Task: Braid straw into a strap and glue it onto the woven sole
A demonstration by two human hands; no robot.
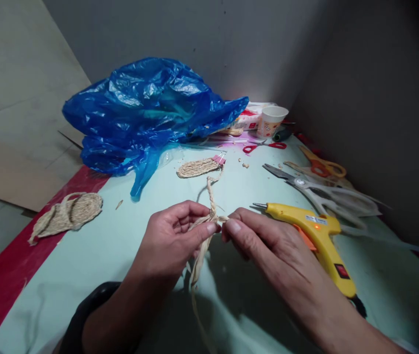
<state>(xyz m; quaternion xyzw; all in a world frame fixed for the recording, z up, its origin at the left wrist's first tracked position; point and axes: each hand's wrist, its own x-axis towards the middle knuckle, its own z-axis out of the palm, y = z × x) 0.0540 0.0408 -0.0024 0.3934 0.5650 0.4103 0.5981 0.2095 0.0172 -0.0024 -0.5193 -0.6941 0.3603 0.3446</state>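
Observation:
A thin braid of pale straw-like fibre (211, 194) runs from a coiled, sole-shaped woven piece (196, 168) down to my hands. Pinched between thumb and fingers, its lower end is held by my left hand (180, 233), with loose strands hanging below. My right hand (253, 233) grips one strand pulled out to the right of the braid. A pink binder clip (219, 159) sits on the right end of the woven piece. Farther left lies a small woven slipper (68, 215) of the same fibre.
A yellow glue gun (314, 228) with its light on lies right of my right hand. Beyond it are grey-handled shears (307, 189), orange-handled scissors (321, 162) and red-handled scissors (264, 146). A blue plastic bag (146, 108) and a paper cup (271, 121) stand at the back.

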